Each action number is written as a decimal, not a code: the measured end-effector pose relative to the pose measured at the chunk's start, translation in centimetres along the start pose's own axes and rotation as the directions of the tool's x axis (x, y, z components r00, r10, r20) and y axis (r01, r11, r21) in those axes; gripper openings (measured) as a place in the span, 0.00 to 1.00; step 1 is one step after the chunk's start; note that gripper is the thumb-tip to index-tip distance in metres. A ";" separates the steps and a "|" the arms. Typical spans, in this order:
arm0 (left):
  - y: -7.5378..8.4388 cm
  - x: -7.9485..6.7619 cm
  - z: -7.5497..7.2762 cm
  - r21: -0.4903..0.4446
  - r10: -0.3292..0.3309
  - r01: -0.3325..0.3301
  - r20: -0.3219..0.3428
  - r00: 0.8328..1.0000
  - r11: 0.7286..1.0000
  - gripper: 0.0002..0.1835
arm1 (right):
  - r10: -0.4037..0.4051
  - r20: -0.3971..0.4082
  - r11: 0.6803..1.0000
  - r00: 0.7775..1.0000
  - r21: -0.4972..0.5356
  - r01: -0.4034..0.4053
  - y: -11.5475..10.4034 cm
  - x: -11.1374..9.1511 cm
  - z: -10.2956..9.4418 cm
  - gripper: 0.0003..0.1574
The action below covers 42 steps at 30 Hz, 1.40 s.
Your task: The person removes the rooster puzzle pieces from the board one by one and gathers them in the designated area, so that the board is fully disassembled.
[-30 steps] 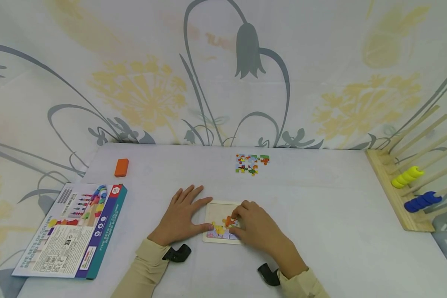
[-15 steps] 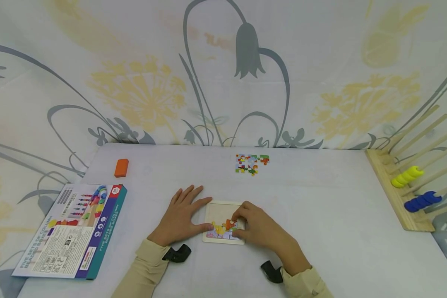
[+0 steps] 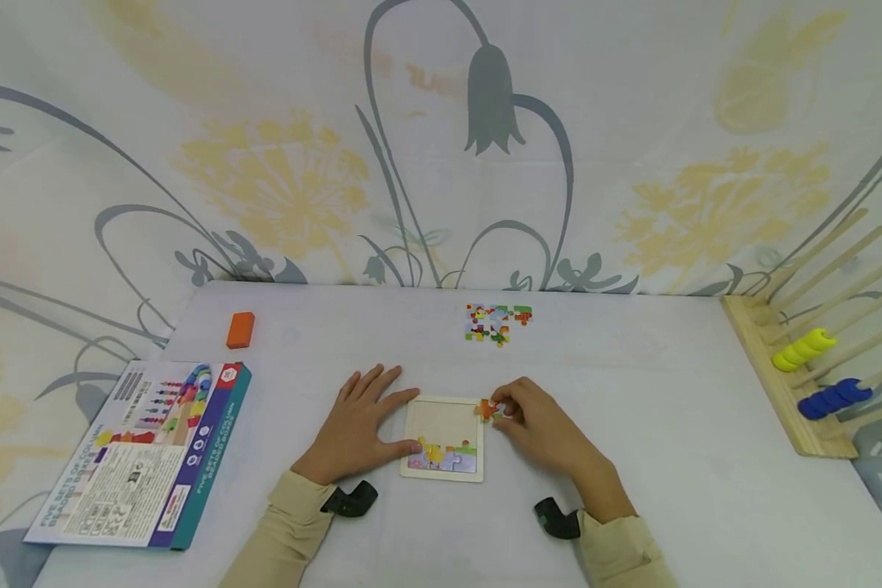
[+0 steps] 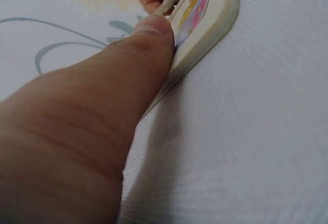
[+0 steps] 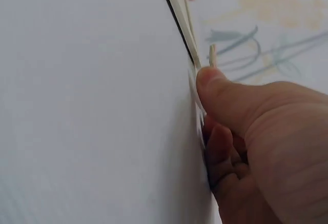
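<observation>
A shallow wooden puzzle tray [image 3: 443,415] lies on the white table, with several joined puzzle pieces [image 3: 444,457] along its near side. My left hand [image 3: 360,427] rests flat at the tray's left edge, fingers spread and the thumb over the rim; the left wrist view shows that thumb [image 4: 151,34] on the frame. Just past the tray's right rim, my right hand [image 3: 547,425] pinches an orange puzzle piece [image 3: 488,410] between thumb and fingers. In the right wrist view the piece's edge [image 5: 212,55] sticks up beyond the thumb.
Several more puzzle pieces [image 3: 487,323] lie in a cluster at the back of the table. A boxed toy set [image 3: 143,453] and an orange block [image 3: 240,330] are at the left. On the right stands a wooden peg rack [image 3: 786,384] with yellow and blue beads.
My right hand has lifted the orange piece out of the tray and moved it right and away, past the rim. The left hand has stayed in place.
</observation>
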<state>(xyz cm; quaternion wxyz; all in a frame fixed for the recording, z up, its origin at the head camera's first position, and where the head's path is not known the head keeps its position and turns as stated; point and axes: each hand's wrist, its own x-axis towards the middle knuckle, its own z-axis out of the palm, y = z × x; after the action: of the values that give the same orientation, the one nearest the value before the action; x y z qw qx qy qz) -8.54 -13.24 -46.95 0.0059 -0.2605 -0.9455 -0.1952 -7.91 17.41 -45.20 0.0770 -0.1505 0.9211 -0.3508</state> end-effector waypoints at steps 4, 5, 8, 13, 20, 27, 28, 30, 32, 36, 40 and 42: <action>0.0 0.0 0.0 -0.002 -0.007 0.007 0.006 1.000 1.000 0.42 | 0.053 -0.057 0.998 0.997 -0.015 -0.054 1.7 0.3 -0.9 0.16; 0.0 0.0 0.0 -0.002 -0.010 0.010 0.009 1.000 1.000 0.42 | 0.060 -0.067 0.998 0.996 -0.015 -0.062 2.1 0.5 -1.1 0.16; 0.0 0.1 0.0 0.001 -0.009 0.009 0.011 1.000 1.000 0.42 | 0.085 -0.098 0.996 0.992 -0.007 -0.086 3.0 1.1 -1.7 0.17; 0.1 0.2 -0.1 -0.008 -0.004 0.004 0.014 1.000 1.000 0.42 | 0.130 -0.137 0.992 0.982 0.013 -0.129 4.1 2.4 -2.5 0.18; 0.3 0.1 -0.2 -0.007 0.004 -0.004 0.004 1.000 1.000 0.41 | 0.168 -0.152 0.986 0.974 0.017 -0.167 4.9 4.3 -3.9 0.19; 0.1 0.0 -0.1 -0.007 0.009 -0.009 -0.008 1.000 1.000 0.42 | 0.194 -0.119 0.980 0.974 -0.010 -0.197 5.5 6.4 -4.9 0.21; 0.1 0.1 -0.1 -0.011 0.008 -0.009 -0.009 1.000 1.000 0.42 | 0.196 -0.117 0.980 0.974 -0.012 -0.198 5.6 6.7 -5.0 0.22; 0.0 0.1 -0.1 -0.014 0.009 -0.009 -0.009 1.000 1.000 0.42 | 0.204 -0.111 0.978 0.973 -0.007 -0.206 5.7 7.1 -5.2 0.23; 0.0 0.1 -0.1 -0.017 0.007 -0.007 -0.004 1.000 1.000 0.42 | 0.217 -0.108 0.976 0.970 -0.004 -0.219 5.8 7.3 -5.3 0.23; 0.1 0.1 -0.2 -0.018 -0.001 0.002 0.008 1.000 1.000 0.42 | 0.256 -0.104 0.966 0.961 0.006 -0.257 5.8 7.5 -5.5 0.22; 0.1 0.1 -0.2 -0.010 -0.001 0.001 0.003 1.000 1.000 0.42 | 0.274 -0.106 0.962 0.956 0.012 -0.274 5.6 7.4 -5.6 0.21; 0.1 0.1 -0.2 -0.004 0.006 -0.006 -0.007 1.000 1.000 0.41 | 0.280 -0.102 0.960 0.954 0.023 -0.280 5.5 7.4 -5.7 0.21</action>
<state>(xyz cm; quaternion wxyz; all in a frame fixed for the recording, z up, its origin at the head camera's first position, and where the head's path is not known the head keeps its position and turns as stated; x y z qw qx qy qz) -8.56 -13.18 -46.73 0.0092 -0.2627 -0.9443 -0.1980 -17.57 22.42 -44.95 0.0785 0.0002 0.9345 -0.3473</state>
